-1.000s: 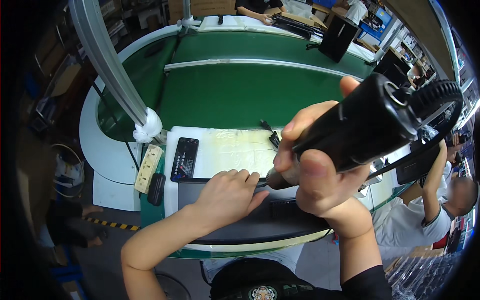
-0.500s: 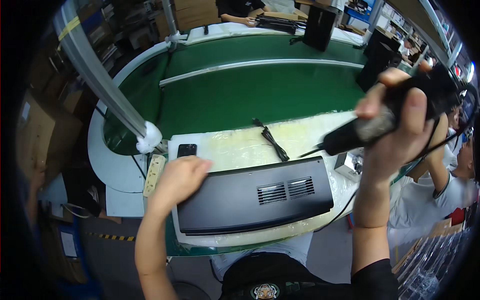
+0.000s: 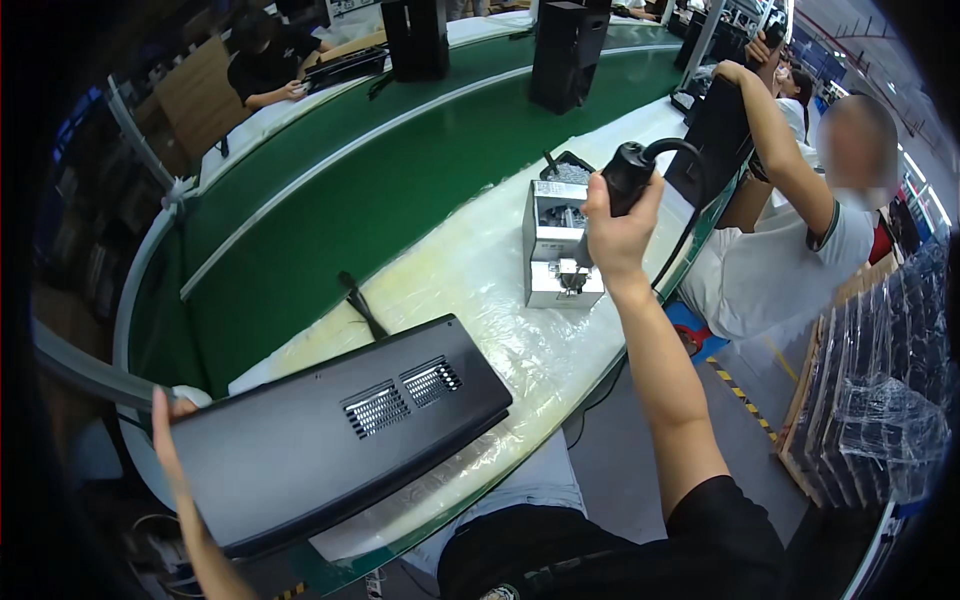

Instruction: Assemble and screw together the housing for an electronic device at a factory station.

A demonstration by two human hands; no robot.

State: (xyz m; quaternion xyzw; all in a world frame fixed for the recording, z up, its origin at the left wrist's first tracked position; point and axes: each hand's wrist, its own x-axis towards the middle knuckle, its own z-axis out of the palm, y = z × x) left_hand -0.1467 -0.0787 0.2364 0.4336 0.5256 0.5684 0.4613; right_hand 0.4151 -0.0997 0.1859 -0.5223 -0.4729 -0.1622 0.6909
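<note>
A long black casing (image 3: pixel 320 430) with two slotted vents lies on the padded bench. My left hand (image 3: pixel 172 432) is at the casing's left end, seen edge-on with the fingers stretched out; it seems to rest against that end. My right hand (image 3: pixel 622 235) is wrapped round a black corded electric screwdriver (image 3: pixel 628 178), held with its cable end up. The screwdriver's lower part is hidden behind the hand, and its tip is down at the front of a small grey metal box (image 3: pixel 550 245), which looks like a screw feeder. A black cable (image 3: pixel 362 308) lies behind the casing.
A green conveyor belt (image 3: pixel 400 170) curves behind the bench. Tall black cabinets (image 3: pixel 567 55) stand on it. To the right sits a co-worker (image 3: pixel 780 260) in a white shirt; another (image 3: pixel 270 65) works across the belt. Plastic-wrapped stacked goods (image 3: pixel 880 390) stand at the right.
The view has swung right. My right hand has brought the screwdriver from the casing's right end to the metal box. My left hand has moved from the casing's top corner to its left end.
</note>
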